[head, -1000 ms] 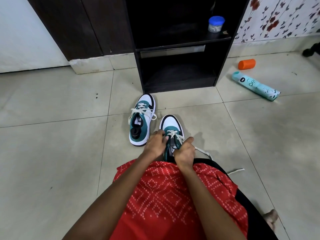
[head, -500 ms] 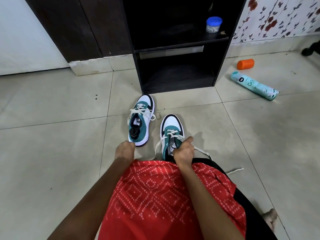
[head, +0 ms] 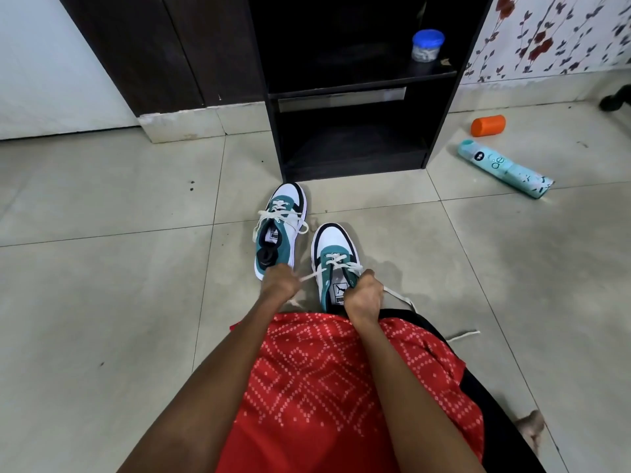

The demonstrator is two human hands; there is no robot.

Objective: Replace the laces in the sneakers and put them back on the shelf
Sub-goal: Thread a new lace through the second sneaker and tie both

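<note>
"So, entry one: hands?"
"Left hand [head: 278,285], centre of frame, pinches one end of the white lace [head: 310,276], and the strand runs taut from the eyelets to it. Right hand [head: 363,295] is clenched round the other strand, beside the tongue of the near sneaker [head: 333,238]."
"Slack?"
"A length trails from the right hand across the floor [head: 102,302] toward the right edge."
"Second sneaker?"
"Far sneaker [head: 285,230], just up and left of the near one, laced, lace ends draped over both sides. Both stand upright on the tiles, toes toward the black shelf [head: 440,124], just below its base."
"On the shelf?"
"Lower compartment too dark to tell. Upper board, right end: a jar with a blue lid [head: 427,45]."
"Other items?"
"Right of the shelf, on the floor: an orange cylinder [head: 487,124] and a teal spray can [head: 504,169], both lying down, near each other, apart. Red patterned cloth [head: 341,387] fills lower centre."
</note>
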